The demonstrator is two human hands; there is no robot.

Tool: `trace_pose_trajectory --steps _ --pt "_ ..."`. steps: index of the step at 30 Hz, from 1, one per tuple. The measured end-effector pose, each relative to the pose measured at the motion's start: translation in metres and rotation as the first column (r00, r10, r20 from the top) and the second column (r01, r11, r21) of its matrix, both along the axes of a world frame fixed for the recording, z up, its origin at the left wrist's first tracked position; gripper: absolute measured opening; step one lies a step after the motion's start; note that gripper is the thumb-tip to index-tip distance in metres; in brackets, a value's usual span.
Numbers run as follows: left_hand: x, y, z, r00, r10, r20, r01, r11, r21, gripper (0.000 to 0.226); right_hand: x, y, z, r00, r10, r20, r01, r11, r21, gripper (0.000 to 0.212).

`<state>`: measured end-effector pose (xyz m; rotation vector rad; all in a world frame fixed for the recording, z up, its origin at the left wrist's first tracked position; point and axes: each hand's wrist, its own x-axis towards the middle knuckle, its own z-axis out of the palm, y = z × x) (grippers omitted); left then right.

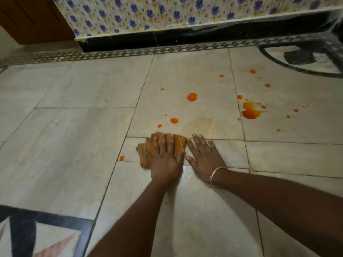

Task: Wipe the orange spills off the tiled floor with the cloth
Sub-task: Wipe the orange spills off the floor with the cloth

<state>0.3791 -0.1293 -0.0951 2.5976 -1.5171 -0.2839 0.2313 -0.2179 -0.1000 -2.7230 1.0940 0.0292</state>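
Observation:
An orange-stained cloth lies bunched on the pale tiled floor. My left hand presses flat on top of it with fingers spread. My right hand, wearing a metal bangle, rests palm down on the bare tile just right of the cloth. Orange spills dot the floor beyond: a round blob, a smaller one, a large puddle to the right, and a drop left of the cloth. A faint smear shows just past my fingers.
A wall with blue-flower tiles and a black skirting runs along the far side, with a patterned border strip on the floor. A dark inlay sits far right, another near left. A wooden door stands far left.

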Motion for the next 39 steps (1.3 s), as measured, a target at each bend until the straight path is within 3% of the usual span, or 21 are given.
trace_pose_trajectory --steps 2,6,10,13,17,21,25,27,29,32,36,39 --pt "0.022 -0.01 0.004 1.0 -0.009 0.018 0.009 1.0 0.004 0.077 -0.002 0.001 -0.003 1.0 0.005 0.01 -0.005 1.0 -0.02 0.074" --pt "0.064 0.01 0.002 0.987 0.155 -0.036 -0.156 0.987 -0.036 0.075 -0.002 0.002 -0.007 0.998 0.006 0.06 -0.005 1.0 -0.023 0.072" --pt "0.014 0.048 -0.001 0.957 0.291 0.001 -0.289 0.951 -0.107 0.073 -0.002 0.002 -0.011 0.997 -0.004 0.077 0.007 1.0 -0.029 0.07" --pt "-0.024 0.039 -0.004 0.983 0.183 -0.027 -0.185 0.979 -0.081 0.071 -0.002 0.003 -0.012 0.997 -0.013 0.075 0.016 0.999 -0.049 0.068" --pt "0.014 -0.004 -0.001 0.998 0.013 0.069 -0.011 0.999 -0.037 0.067 -0.002 0.002 -0.013 0.998 0.001 0.062 0.003 0.998 -0.067 0.068" --pt "0.061 0.009 0.004 0.97 0.241 -0.041 -0.242 0.97 -0.033 0.068 -0.002 0.003 -0.012 0.999 0.004 0.049 -0.002 0.999 -0.048 0.068" --pt "0.021 0.046 -0.002 0.915 0.398 -0.072 -0.403 0.912 -0.077 0.078 -0.002 0.002 -0.013 0.998 -0.004 0.059 0.007 0.998 -0.055 0.068" --pt "-0.009 0.042 -0.001 0.923 0.381 -0.057 -0.384 0.921 -0.065 0.08 -0.001 0.003 -0.014 0.998 -0.012 0.062 0.016 0.998 -0.059 0.068" --pt "-0.014 0.029 0.0 0.965 0.261 -0.021 -0.262 0.964 -0.043 0.078 -0.001 0.003 -0.015 0.998 -0.018 0.068 0.023 0.997 -0.07 0.068" --pt "0.039 0.01 0.003 0.988 0.152 -0.008 -0.152 0.988 -0.032 0.072 -0.002 0.001 -0.014 0.999 -0.004 0.052 0.007 0.998 -0.068 0.069" --pt "0.12 0.038 0.0 0.95 0.308 -0.06 -0.305 0.951 0.051 0.074 -0.002 0.002 -0.013 0.999 -0.004 0.047 0.007 0.998 -0.066 0.071" --pt "0.109 0.083 -0.003 0.88 0.466 -0.094 -0.465 0.885 0.03 0.076 -0.003 0.002 -0.012 1.0 -0.004 0.031 0.006 0.998 -0.061 0.073"
